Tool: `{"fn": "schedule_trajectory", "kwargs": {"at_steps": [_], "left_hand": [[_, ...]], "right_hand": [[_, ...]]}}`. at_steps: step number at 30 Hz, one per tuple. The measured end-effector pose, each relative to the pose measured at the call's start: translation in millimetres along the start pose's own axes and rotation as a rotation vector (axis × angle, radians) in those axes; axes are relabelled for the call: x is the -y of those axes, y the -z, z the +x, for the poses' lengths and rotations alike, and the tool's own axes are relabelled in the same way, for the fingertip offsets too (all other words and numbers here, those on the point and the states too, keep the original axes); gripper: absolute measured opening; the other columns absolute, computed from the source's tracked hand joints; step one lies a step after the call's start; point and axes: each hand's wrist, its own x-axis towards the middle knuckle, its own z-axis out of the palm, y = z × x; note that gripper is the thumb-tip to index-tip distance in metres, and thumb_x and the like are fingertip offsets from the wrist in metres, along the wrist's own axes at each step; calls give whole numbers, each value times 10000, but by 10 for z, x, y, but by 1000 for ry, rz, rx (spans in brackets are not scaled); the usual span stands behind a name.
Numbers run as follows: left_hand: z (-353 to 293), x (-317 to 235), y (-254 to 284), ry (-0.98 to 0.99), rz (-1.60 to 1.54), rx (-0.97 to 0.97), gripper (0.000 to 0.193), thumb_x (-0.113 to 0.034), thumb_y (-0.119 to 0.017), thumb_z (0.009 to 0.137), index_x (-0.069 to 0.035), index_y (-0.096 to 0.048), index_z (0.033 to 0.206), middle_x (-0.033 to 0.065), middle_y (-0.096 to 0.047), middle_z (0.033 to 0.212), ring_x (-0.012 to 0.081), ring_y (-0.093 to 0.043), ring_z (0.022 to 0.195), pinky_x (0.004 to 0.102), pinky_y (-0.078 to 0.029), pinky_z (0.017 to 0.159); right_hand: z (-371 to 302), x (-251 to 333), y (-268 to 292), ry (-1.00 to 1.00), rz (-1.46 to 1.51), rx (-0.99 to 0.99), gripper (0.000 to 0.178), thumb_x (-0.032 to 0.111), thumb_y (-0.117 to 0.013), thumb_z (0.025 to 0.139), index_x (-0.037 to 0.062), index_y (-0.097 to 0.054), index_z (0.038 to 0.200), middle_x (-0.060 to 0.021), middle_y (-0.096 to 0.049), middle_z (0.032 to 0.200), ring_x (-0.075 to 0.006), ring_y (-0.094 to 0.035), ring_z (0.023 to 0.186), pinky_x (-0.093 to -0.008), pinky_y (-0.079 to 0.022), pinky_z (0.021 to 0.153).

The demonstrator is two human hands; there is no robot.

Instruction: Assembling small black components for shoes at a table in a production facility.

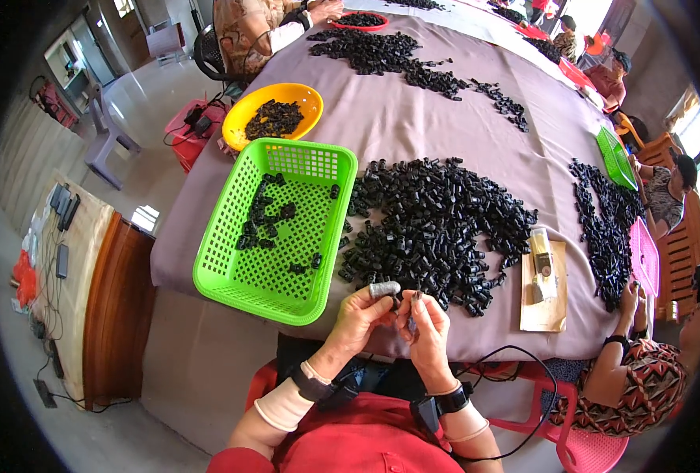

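At the table's near edge my left hand point(355, 322) and my right hand point(429, 334) meet, fingers closed in a pinch. Between them is a small black part point(398, 301), mostly hidden by the fingers. A grey wrap covers one finger of the left hand. Just beyond lies a wide pile of short black cylindrical parts point(437, 229). Left of the pile stands a bright green slotted basket point(208, 264) with several such parts scattered on its bottom.
A yellow bowl point(236, 118) of dark bits stands behind the basket. Right of the pile, a small board point(553, 311) carries a pale block. Co-workers sit around the cloth-covered table point(413, 134), near more black piles. A black cable point(551, 386) loops by my right forearm.
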Motion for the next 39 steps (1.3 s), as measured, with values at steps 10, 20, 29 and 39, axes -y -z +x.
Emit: {"fn": "schedule_trajectory", "kwargs": {"at_steps": [10, 20, 29, 39], "left_hand": [[27, -46, 72, 41, -66, -33, 272, -119, -599, 865, -68, -594, 1132, 24, -644, 864, 92, -575, 696, 222, -469, 641], [45, -21, 75, 56, -93, 30, 277, -99, -559, 887, -46, -575, 1158, 20, -621, 875, 93, -569, 739, 228, -474, 691], [24, -43, 26, 85, -67, -21, 283, -75, -518, 908, -17, -547, 1184, 20, -597, 841, 84, -532, 707, 219, -464, 677], [28, -25, 87, 89, -86, 17, 258, -74, -496, 917, -39, -567, 1162, 20, -604, 838, 91, -541, 712, 235, -472, 686]], "right_hand": [[-52, 54, 123, 294, -766, 97, 188, 86, -579, 840, -20, -614, 992, -53, -568, 765, -122, -511, 629, -243, -412, 571], [-48, 103, 126, 370, -877, 188, 203, 103, -610, 809, -7, -618, 980, -99, -579, 751, -182, -558, 639, -273, -436, 591], [-32, 60, 139, 350, -900, 145, 214, 111, -634, 798, 1, -620, 980, -106, -585, 740, -201, -574, 631, -289, -448, 580], [-22, 64, 94, 347, -919, 131, 198, 124, -640, 803, 0, -624, 956, -114, -595, 737, -218, -591, 626, -296, -454, 562]]}}
